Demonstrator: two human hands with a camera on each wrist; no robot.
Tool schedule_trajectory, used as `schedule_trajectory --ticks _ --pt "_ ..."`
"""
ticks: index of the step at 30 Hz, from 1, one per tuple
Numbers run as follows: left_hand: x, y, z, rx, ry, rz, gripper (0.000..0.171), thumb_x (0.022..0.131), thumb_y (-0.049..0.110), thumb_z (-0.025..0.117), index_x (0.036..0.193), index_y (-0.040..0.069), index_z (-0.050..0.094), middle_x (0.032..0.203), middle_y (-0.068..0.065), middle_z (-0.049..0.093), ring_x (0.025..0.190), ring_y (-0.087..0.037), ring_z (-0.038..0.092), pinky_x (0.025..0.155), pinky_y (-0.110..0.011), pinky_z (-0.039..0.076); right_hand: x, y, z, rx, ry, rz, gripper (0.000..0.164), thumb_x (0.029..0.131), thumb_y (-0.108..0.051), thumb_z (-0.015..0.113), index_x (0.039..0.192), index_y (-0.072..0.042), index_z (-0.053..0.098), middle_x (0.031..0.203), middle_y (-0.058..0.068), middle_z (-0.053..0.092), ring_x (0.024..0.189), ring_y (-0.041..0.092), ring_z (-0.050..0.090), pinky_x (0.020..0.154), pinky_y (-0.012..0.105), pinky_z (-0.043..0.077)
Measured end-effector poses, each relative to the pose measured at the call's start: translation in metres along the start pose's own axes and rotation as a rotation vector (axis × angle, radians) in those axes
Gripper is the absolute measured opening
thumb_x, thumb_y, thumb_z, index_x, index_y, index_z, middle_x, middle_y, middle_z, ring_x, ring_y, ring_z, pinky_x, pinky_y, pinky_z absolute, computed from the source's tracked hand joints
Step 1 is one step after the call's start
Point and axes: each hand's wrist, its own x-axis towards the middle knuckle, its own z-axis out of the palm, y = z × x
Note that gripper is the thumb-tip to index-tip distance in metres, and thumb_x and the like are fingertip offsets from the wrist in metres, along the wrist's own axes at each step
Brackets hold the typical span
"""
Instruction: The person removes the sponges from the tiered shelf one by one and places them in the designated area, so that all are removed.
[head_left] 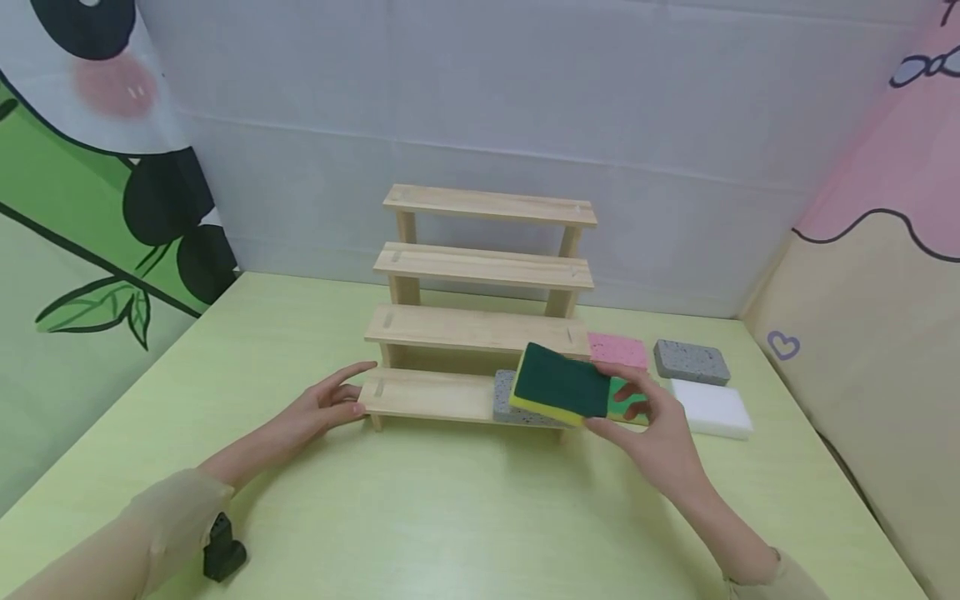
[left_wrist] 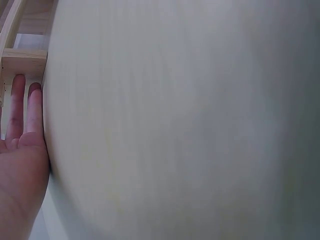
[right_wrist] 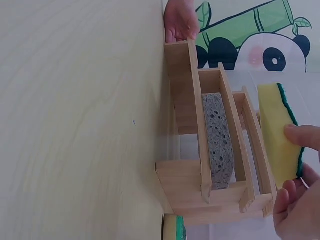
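A stepped wooden shelf (head_left: 480, 325) stands in the middle of the table. At the left end of its lowest step is my left hand (head_left: 330, 404), thumb at the front corner and forefinger toward the back edge; in the left wrist view two straight fingers (left_wrist: 33, 112) reach to the wood. My right hand (head_left: 652, 425) holds a yellow sponge with a dark green scouring side (head_left: 566, 379) between thumb and fingers, tilted over the right end of that step. A grey speckled sponge (right_wrist: 218, 142) lies on the lowest step, partly hidden behind the held sponge in the head view.
Right of the shelf lie a pink sponge (head_left: 618, 350), a bright green sponge (head_left: 626, 402) partly behind my right hand, another grey sponge (head_left: 692, 362) and a white sponge (head_left: 711, 408). Printed cloth walls (head_left: 480, 100) close off the table's back and sides.
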Motion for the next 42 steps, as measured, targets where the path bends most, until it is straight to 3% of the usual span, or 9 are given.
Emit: schedule_trajectory --ticks 4,10,15,20,34,37,42 --pt "0.000 0.000 0.000 -0.005 -0.002 0.000 0.065 0.102 0.027 0.054 0.158 0.027 0.021 0.137 -0.018 0.056 0.119 -0.008 0.058 0.106 -0.039 0.041 -0.003 0.004 -0.013 0.010 0.010 0.016 0.062 0.079 -0.012 0.083 0.134 -0.020 0.056 0.106 0.001 0.057 0.087 0.019 0.056 0.074 0.019 0.049" --pt "0.000 0.001 -0.001 0.007 -0.004 -0.002 0.065 0.102 0.030 0.054 0.158 0.029 0.021 0.138 -0.018 0.056 0.121 -0.010 0.057 0.108 -0.044 0.040 -0.007 0.012 -0.030 0.051 -0.015 -0.027 0.064 0.081 -0.007 0.080 0.137 -0.017 0.053 0.118 -0.011 0.055 0.096 0.005 0.057 0.079 0.014 0.050" --pt "-0.001 0.001 0.000 0.003 -0.003 -0.004 0.064 0.102 0.030 0.053 0.157 0.030 0.021 0.140 -0.018 0.055 0.123 -0.012 0.057 0.107 -0.042 0.041 -0.011 0.022 -0.038 0.034 -0.026 -0.031 0.066 0.081 -0.005 0.079 0.140 -0.018 0.052 0.122 -0.012 0.053 0.099 0.003 0.056 0.081 0.013 0.051" --pt "-0.001 0.002 0.001 0.017 0.006 -0.012 0.064 0.102 0.032 0.054 0.157 0.031 0.021 0.140 -0.017 0.055 0.125 -0.016 0.056 0.109 -0.047 0.039 -0.014 0.029 -0.046 0.018 -0.020 -0.040 0.066 0.081 -0.002 0.078 0.141 -0.014 0.051 0.127 -0.016 0.052 0.102 0.000 0.055 0.082 0.011 0.051" --pt "-0.002 0.003 0.002 0.018 0.006 -0.030 0.064 0.102 0.034 0.053 0.157 0.033 0.020 0.141 -0.017 0.054 0.128 -0.023 0.054 0.111 -0.055 0.036 -0.019 0.042 -0.070 -0.122 -0.026 0.006 0.068 0.084 -0.007 0.077 0.145 -0.018 0.049 0.119 -0.024 0.054 0.097 -0.007 0.057 0.078 0.014 0.052" --pt "-0.002 0.003 0.001 0.022 0.008 -0.034 0.064 0.102 0.034 0.054 0.157 0.033 0.021 0.140 -0.017 0.055 0.128 -0.023 0.054 0.111 -0.053 0.037 -0.019 0.044 -0.074 -0.157 -0.040 0.031 0.068 0.084 -0.011 0.078 0.144 -0.019 0.049 0.121 -0.018 0.056 0.095 -0.010 0.056 0.077 0.014 0.052" --pt "-0.002 0.002 0.000 0.010 0.003 -0.024 0.064 0.102 0.033 0.054 0.157 0.032 0.021 0.139 -0.017 0.056 0.124 -0.016 0.056 0.109 -0.046 0.039 -0.019 0.046 -0.078 -0.214 -0.080 0.073 0.065 0.083 -0.017 0.079 0.143 -0.019 0.052 0.128 0.008 0.062 0.094 -0.017 0.054 0.077 0.016 0.052"
